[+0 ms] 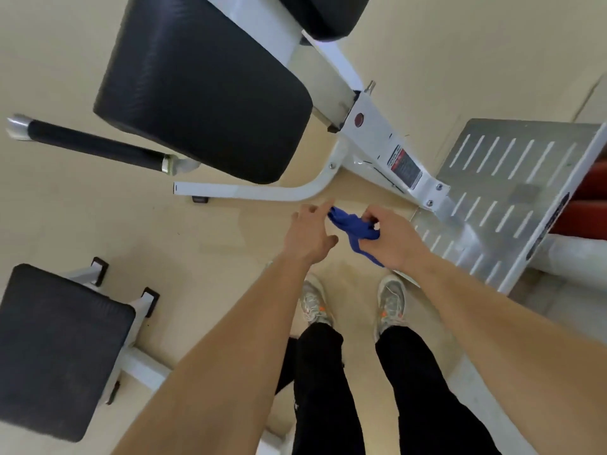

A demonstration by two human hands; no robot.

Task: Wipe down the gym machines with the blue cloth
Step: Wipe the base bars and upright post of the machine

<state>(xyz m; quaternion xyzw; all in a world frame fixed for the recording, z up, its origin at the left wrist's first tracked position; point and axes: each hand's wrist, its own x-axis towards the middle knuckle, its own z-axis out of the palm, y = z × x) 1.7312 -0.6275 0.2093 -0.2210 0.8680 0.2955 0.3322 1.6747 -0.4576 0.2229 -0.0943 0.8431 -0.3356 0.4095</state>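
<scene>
The blue cloth (353,228) is bunched up in mid-air in front of me, above the floor. My right hand (391,239) grips its right part with curled fingers. My left hand (308,233) is just left of the cloth with fingers spread, an index fingertip touching the cloth's upper end. Ahead stands a gym machine with a large black seat pad (203,90) on a white frame (374,126), and a black-gripped handle (92,144) sticking out to the left.
A slotted metal footplate (505,192) lies at right, joined to the white frame. A second black pad (56,349) on white legs stands at lower left. My legs and grey shoes (392,300) are on the beige floor below my hands.
</scene>
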